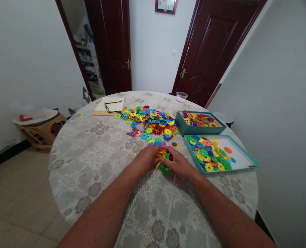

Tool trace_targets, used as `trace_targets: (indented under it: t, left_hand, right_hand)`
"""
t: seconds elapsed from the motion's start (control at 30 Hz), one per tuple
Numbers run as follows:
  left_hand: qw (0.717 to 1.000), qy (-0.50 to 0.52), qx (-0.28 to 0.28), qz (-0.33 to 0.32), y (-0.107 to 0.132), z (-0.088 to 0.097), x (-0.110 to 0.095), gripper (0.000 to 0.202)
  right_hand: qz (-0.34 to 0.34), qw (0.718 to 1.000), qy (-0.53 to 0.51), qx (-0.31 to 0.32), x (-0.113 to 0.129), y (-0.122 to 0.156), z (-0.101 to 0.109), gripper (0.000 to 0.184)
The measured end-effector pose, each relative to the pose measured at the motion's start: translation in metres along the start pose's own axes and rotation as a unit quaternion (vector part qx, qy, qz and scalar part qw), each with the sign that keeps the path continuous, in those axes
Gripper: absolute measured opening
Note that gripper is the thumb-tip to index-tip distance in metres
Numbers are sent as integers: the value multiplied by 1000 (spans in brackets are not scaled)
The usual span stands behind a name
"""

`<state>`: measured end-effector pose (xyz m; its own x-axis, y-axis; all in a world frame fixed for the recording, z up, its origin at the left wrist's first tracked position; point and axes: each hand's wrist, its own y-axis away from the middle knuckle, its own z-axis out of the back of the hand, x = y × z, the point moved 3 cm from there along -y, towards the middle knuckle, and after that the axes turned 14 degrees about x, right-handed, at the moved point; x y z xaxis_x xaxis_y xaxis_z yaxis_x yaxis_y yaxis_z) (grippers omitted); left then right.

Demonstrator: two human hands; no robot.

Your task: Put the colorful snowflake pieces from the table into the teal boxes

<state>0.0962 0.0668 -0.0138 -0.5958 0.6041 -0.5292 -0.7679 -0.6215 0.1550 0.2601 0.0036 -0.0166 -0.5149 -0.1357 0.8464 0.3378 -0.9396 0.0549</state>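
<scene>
The left hand [148,159] can pass over the tablecloth [85,155] toward 9 o'clock; at 12, the pile of plastic pieces [155,120] blocks it. For the right hand [178,162], the box [185,128] stands at 1 o'clock, the tray [236,154] at 3.

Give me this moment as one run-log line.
left hand: holding colored pieces | right hand: holding same pieces | loose pile: beyond hands

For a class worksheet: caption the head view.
Left hand and right hand hold yellow and green toothed plastic discs over grey floral tablecloth.
</scene>
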Motion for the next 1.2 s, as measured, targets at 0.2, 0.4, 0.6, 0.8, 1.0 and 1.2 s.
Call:
trace_targets:
  t: [0.2,0.4,0.6,0.8,1.0,1.2]
  left_hand:
    - [1000,2,-30,10,-1,-2,5,25]
    - [999,18,-37,5,-4,-9,6,30]
    - [998,25,-44,32,-2,-13,-2,38]
    - [997,45,-55,21,-1,-4,-5,55]
    - [998,44,0,-50,9,7,-13,55]
    - [983,-30,138,-114,22,-6,-25,68]
  right_hand:
    - [41,996,82,0,11,4,-8,76]
    - [52,984,157,-67,0,-3,-17,63]
    - [71,974,179,-123,-1,-5,-8,35]
    - [77,970,197,-117,3,-6,-2,9]
    - [31,956,207,-203,2,8,44,11]
    - [-93,882,332,-321,-21,50,118,15]
